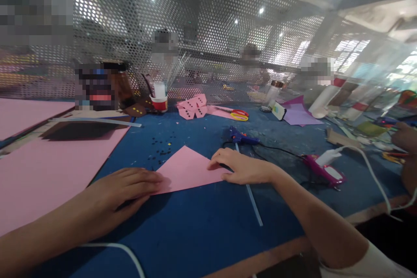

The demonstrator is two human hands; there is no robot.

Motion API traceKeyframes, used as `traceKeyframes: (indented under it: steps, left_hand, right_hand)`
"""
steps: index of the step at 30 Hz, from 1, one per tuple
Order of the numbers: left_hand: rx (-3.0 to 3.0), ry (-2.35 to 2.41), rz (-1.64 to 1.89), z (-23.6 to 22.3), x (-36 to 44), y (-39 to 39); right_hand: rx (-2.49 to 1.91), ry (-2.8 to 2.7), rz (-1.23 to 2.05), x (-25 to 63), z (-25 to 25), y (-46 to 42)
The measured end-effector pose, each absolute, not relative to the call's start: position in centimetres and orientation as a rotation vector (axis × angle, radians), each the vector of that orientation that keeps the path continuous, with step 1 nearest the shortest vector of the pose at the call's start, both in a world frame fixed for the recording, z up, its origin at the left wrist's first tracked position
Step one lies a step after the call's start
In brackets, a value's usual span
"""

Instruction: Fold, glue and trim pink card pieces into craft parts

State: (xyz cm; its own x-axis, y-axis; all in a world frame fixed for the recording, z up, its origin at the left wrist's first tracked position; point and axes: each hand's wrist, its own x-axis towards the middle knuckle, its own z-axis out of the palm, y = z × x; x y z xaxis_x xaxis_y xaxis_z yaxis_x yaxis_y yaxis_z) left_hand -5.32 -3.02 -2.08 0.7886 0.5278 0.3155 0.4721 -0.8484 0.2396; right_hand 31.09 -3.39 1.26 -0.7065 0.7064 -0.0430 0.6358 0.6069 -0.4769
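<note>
A sheet of pink paper (187, 169), folded to a triangle with its peak pointing away from me, lies on the blue table between my hands. My left hand (127, 186) holds the paper's left corner, its fingers close together on top. At the right corner, my right hand (243, 167) has its fingers and thumb closed on the paper, with a gap showing between them. A clear glue stick (254, 206) runs out from under my right wrist, in line with a blue glue gun (243, 136) behind that hand. Small black paper dots (163, 153) are scattered behind the paper.
Large pink sheets (58, 173) cover the left side. Farther back are a red-and-white cup (159, 103), a dotted pink paper shape (192, 107), yellow-handled scissors (239, 115) and purple paper (299, 112). A magenta glue gun (325, 173) and cables lie right, near another person's hand (405, 139).
</note>
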Motion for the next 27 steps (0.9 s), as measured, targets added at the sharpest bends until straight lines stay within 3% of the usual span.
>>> traceKeyframes:
  steps: [27]
  left_hand:
    - [2.876,0.716,0.477,-2.8,-6.6,-1.5]
  right_hand:
    - [-0.933,-2.781,0.757,32.7,2.8,-3.1]
